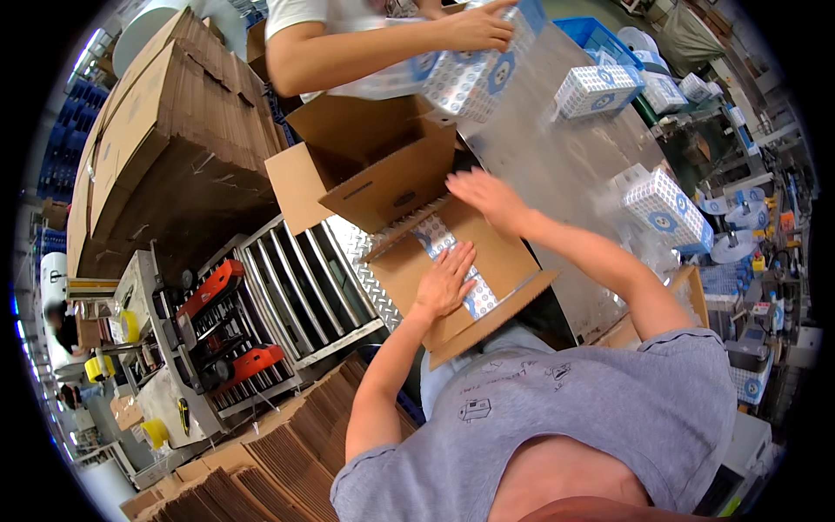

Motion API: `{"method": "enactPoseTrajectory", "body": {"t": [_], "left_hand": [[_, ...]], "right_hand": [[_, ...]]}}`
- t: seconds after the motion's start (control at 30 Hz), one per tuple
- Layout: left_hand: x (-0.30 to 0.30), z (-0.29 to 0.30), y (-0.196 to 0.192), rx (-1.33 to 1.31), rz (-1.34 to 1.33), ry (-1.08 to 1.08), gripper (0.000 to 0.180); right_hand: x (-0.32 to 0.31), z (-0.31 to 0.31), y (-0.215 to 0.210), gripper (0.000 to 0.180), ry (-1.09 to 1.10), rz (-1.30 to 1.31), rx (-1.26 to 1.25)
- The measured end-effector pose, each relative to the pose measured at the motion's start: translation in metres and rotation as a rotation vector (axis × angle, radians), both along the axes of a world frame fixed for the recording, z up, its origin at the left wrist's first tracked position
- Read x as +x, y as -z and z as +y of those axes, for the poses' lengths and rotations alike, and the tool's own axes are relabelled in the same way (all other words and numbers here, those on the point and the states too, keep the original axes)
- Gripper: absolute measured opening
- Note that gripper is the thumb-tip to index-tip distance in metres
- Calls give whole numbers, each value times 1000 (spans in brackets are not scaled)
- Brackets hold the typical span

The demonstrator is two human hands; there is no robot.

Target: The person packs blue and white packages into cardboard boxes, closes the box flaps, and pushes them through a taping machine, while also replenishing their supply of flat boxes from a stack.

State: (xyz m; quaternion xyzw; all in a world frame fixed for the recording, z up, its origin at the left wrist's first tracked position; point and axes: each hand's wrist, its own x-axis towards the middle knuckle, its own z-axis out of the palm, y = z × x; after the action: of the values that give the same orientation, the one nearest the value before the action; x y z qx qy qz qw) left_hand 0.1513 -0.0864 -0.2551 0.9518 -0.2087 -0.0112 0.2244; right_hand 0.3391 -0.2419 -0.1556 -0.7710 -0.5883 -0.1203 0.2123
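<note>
Mid-frame, your left hand (445, 283) lies flat, fingers spread, on the patterned pack (452, 261) inside the cardboard box (504, 261); your right hand (487, 196), fingers wide, rests just above it.

An open brown cardboard box (452, 261) sits at the centre with a blue-patterned white pack (452, 257) inside it. Left of it stands a metal roller conveyor (304, 283), and behind that a stack of flattened brown cardboard sheets (165, 139). Right of the box, more blue-patterned white packs (665, 207) lie on the shiny metal desk (565, 165).

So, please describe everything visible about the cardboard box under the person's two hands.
The cardboard box is plain brown corrugated board, lying tilted with its flaps open. A blue-and-white patterned pack shows inside. The left hand lies flat on it, and the right hand presses its upper edge. It sits beside a metal roller conveyor.
</note>
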Motion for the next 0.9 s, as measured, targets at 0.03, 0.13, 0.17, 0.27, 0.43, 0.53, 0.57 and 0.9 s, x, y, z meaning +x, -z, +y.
{"method": "enactPoseTrajectory", "body": {"t": [0.03, 0.13, 0.17, 0.27, 0.43, 0.53, 0.57, 0.9], "left_hand": [[1, 2, 2, 26, -19, 20, 65], [-1, -4, -9, -115, 232, -72, 62], [-3, -6, -14, -156, 347, -106, 61], [-42, -17, -20, -236, 366, -116, 63], [-124, -8, -106, -152, 278, -123, 61], [-98, 27, -81, 54, 61, -473, 60], [-81, 30, -54, 26, -31, -726, 58], [-83, 66, 38, -661, -87, -1120, 44]], "right_hand": [[-7, -20, 24, 48, -50, 157, 30], [-35, -84, 69, 51, -90, 394, -257], [-33, -88, 74, 52, -100, 423, -264], [-19, -92, 70, 51, -150, 501, -310], [4, -85, 71, 39, -240, 712, -372], [17, -82, 61, 31, -90, 1165, -393], [20, -78, 64, 33, -26, 1044, -327], [-73, -59, 147, 54, 560, 976, 75]]}}
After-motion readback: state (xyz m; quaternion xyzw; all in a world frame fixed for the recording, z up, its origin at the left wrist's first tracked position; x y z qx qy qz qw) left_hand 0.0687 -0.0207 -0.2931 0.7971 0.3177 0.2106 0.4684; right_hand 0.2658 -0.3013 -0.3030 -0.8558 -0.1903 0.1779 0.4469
